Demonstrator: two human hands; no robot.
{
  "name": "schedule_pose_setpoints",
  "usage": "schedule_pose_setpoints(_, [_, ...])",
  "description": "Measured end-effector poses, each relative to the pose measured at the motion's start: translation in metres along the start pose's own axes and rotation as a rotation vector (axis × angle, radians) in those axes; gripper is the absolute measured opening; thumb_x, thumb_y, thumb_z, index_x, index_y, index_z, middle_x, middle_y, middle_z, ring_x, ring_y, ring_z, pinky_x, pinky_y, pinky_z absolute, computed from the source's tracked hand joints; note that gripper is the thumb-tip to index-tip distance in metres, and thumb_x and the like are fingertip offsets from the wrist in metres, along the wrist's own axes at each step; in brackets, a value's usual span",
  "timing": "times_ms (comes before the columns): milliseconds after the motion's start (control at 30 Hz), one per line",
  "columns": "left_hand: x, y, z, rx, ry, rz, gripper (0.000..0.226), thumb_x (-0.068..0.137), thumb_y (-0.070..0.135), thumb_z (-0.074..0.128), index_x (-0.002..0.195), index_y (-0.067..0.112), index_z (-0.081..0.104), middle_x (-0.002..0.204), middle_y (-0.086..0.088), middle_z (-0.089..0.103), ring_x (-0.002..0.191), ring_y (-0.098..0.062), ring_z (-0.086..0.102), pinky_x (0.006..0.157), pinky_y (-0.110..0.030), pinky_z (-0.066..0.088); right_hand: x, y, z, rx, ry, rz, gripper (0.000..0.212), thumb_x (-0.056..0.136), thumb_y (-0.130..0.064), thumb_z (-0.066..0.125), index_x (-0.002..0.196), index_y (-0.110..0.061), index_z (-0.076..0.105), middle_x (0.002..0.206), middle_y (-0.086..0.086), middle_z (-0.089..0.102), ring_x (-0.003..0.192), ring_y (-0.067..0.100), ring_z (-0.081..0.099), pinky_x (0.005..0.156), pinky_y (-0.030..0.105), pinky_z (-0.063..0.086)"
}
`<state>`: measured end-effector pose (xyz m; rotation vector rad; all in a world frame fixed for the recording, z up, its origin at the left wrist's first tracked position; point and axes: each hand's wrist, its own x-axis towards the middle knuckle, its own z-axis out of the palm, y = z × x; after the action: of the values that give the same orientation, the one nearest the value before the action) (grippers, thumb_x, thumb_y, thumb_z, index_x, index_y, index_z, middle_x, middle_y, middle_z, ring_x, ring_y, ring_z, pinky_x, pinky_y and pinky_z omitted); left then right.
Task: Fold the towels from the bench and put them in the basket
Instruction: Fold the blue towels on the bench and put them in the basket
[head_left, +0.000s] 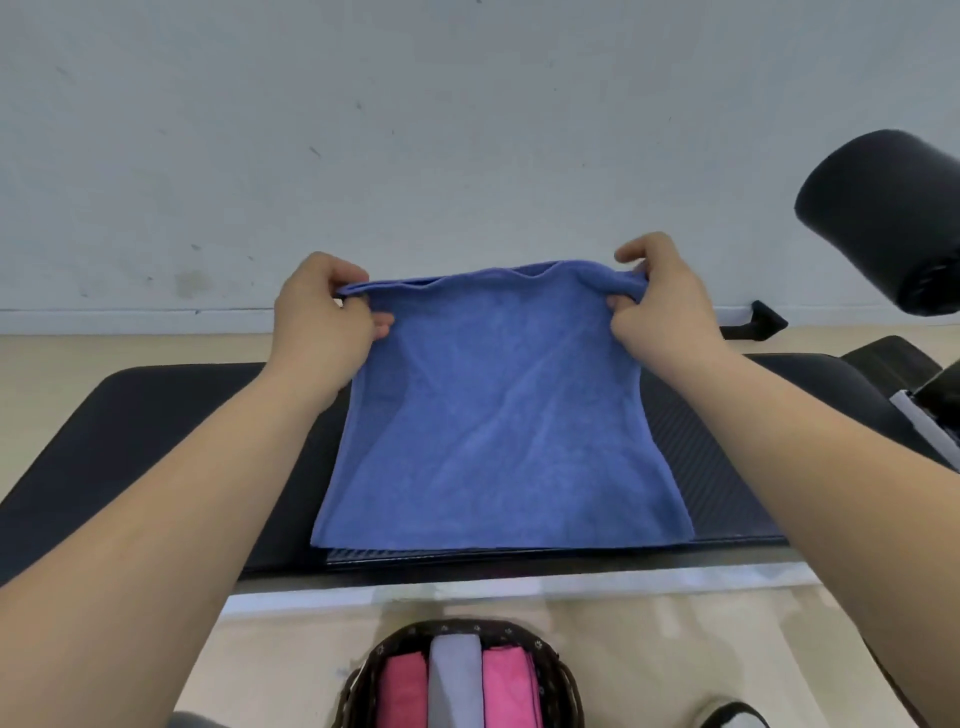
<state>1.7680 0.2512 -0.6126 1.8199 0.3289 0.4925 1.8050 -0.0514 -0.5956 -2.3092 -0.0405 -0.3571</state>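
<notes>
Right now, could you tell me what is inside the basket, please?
A folded grey towel between two folded pink towels. They cover the basket's bottom; its near part is cut off.

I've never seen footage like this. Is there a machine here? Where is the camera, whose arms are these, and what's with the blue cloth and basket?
No machine here: these are a person's bare arms, filmed by one camera worn on their head, looking forward and down. The left hand and right hand each pinch a far corner of a blue towel, raising that edge while its near edge lies on the black padded bench. On the floor, nearer the person, a dark woven basket holds folded towels side by side: two pink towels with a grey towel between them.
</notes>
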Motion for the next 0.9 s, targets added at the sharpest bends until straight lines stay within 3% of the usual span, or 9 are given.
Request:
schedule_pose_setpoints(67, [-0.012,0.003,-0.008,-0.031,-0.016,0.005,0.029,0.093,-0.008,0.047,0.100,0.017,0.060,0.108,-0.008,0.068,0.084,-0.017,0.078,0.083,-0.031,0.063,-0.010,-0.009,-0.008,-0.017,-0.001,-0.044,0.044,0.084,-0.005,0.054,0.123,-0.027,0.060,0.093,-0.014,0.058,0.092,0.021,0.062,0.080,0.040,0.054])
schedule_pose_setpoints(133, [-0.026,0.006,-0.020,-0.006,-0.039,-0.016,0.027,0.092,-0.007,0.048,0.097,0.015,0.062,0.107,-0.011,0.070,0.085,-0.017,0.078,0.086,-0.034,0.063,-0.025,-0.015,-0.016,-0.093,-0.009,-0.076,0.035,0.074,-0.003,0.053,0.095,-0.027,0.069,0.094,-0.010,0.062,0.090,0.021,0.063,0.077,0.040,0.056])
schedule_pose_setpoints(200, [-0.040,0.006,-0.035,0.047,-0.072,-0.038,0.023,0.091,-0.005,0.050,0.093,0.012,0.065,0.102,-0.012,0.072,0.088,-0.021,0.077,0.089,-0.040,0.063,-0.045,-0.018,-0.022,-0.175,-0.043,-0.080,0.027,0.068,0.000,0.054,0.076,-0.023,0.064,0.089,-0.008,0.061,0.081,0.022,0.061,0.066,0.035,0.052])
schedule_pose_setpoints(267, [-0.056,0.005,-0.049,0.091,-0.129,-0.060,0.022,0.091,-0.005,0.050,0.091,0.007,0.069,0.099,-0.012,0.074,0.091,-0.025,0.076,0.091,-0.045,0.062,-0.066,-0.017,-0.028,-0.252,-0.091,-0.064,0.025,0.067,0.002,0.056,0.071,-0.022,0.058,0.086,-0.005,0.058,0.073,0.020,0.057,0.060,0.031,0.044])
schedule_pose_setpoints(367, [-0.080,0.004,-0.068,0.173,-0.235,-0.075,0.028,0.091,-0.008,0.049,0.088,0.004,0.074,0.099,-0.008,0.077,0.092,-0.023,0.076,0.093,-0.044,0.061,-0.095,-0.013,-0.036,-0.402,-0.182,-0.037,0.026,0.070,0.001,0.059,0.070,-0.025,0.053,0.086,-0.003,0.054,0.076,0.023,0.055,0.059,0.031,0.041])
schedule_pose_setpoints(467, [-0.100,0.004,-0.081,0.295,-0.327,-0.043,0.031,0.087,-0.006,0.054,0.082,0.013,0.078,0.096,0.006,0.078,0.090,-0.015,0.076,0.092,-0.039,0.061,-0.121,-0.011,-0.041,-0.527,-0.269,-0.036,0.027,0.074,-0.002,0.060,0.073,-0.028,0.051,0.095,-0.002,0.051,0.090,0.023,0.051,0.064,0.032,0.040])
schedule_pose_setpoints(600, [-0.118,0.000,-0.089,0.534,-0.505,0.045,0.034,0.087,-0.001,0.056,0.078,0.022,0.079,0.102,0.015,0.074,0.102,-0.006,0.067,0.086,-0.022,0.051,-0.149,-0.004,-0.043,-0.596,-0.352,-0.003,0.028,0.081,-0.005,0.059,0.075,-0.032,0.051,0.103,-0.001,0.049,0.100,0.022,0.046,0.075,0.038,0.049])
schedule_pose_setpoints(733, [-0.127,-0.005,-0.088,0.724,-0.628,0.130,0.034,0.085,0.000,0.059,0.078,0.025,0.080,0.106,0.016,0.066,0.104,-0.005,0.063,0.096,-0.028,0.052,-0.163,0.006,-0.038,-0.623,-0.501,0.056,0.016,0.088,-0.015,0.063,0.091,-0.031,0.063,0.108,-0.002,0.047,0.102,0.021,0.047,0.086,0.044,0.057])
schedule_pose_setpoints(900, [-0.125,-0.002,-0.088,0.696,-0.516,0.114,0.029,0.086,0.003,0.057,0.075,0.018,0.078,0.104,0.013,0.067,0.094,-0.009,0.065,0.082,-0.029,0.055,-0.160,-0.006,-0.043,-0.546,-0.309,-0.032,0.013,0.083,-0.017,0.062,0.087,-0.028,0.067,0.102,-0.004,0.049,0.099,0.019,0.048,0.077,0.039,0.052])
